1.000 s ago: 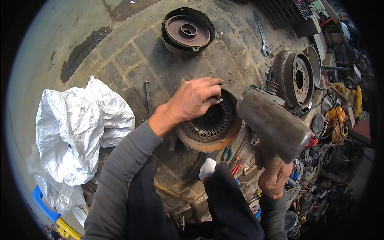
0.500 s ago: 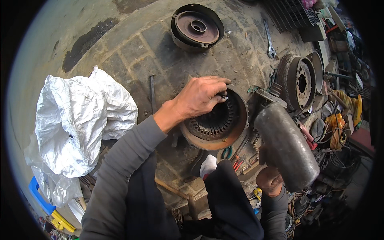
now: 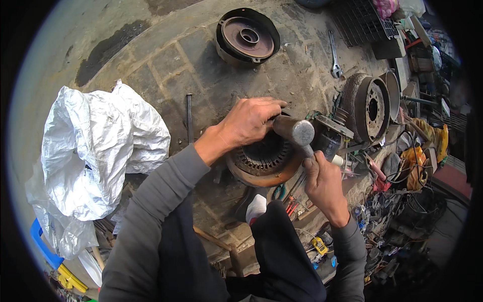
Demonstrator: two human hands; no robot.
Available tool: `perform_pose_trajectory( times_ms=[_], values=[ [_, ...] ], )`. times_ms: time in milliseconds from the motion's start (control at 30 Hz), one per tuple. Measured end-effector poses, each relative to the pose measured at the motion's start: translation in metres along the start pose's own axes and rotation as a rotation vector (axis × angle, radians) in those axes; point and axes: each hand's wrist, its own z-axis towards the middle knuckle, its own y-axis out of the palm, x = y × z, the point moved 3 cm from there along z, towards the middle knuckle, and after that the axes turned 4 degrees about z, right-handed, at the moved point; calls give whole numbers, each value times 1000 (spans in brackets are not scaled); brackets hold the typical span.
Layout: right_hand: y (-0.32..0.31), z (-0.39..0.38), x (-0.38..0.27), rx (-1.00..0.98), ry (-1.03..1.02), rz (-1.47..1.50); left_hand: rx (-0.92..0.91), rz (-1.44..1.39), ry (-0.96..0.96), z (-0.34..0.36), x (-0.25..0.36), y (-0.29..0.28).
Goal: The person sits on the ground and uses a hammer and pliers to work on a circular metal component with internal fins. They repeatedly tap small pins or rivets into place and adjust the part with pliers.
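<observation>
A round, rusty motor housing (image 3: 292, 172) with a slotted ring of metal teeth inside lies on the ground in front of me. My left hand (image 3: 247, 122) is closed over its far rim, gripping a short metal rod whose end the hammer now covers. Wrapped around a hammer's handle is my right hand (image 3: 324, 182), at the near right of the housing. The hammer (image 3: 294, 129) has a thick cylindrical steel head, which is over the housing right beside my left fingers. From here I cannot tell whether the head touches the rod.
A round metal end cover (image 3: 248, 43) lies farther off. An adjustable wrench (image 3: 334, 55) and a rusty drum (image 3: 370, 108) are at the right. A long bolt (image 3: 189, 118) and a white sack (image 3: 95, 151) lie left. Pliers (image 3: 292, 205) sit near my foot, beside scrap (image 3: 392, 226).
My right hand has swung the hammer down and leftward, from raised near the camera to the rod end. My left hand stays almost in place.
</observation>
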Motion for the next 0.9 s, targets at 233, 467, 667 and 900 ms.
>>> perform_pose_trajectory(
  times_ms=[233,467,667,900],
  values=[
    [-22,-30,-2,314,-166,483,-17,-21,7,-2,-4,4],
    [-8,-1,4,162,-92,-17,12,-4,-41,-3,-4,6],
    [-22,-20,-19,326,-416,258,5,-34,2,-5,-1,2],
    [-8,-2,6,194,-96,47,-36,-12,-111,-2,-3,1]
  ],
)
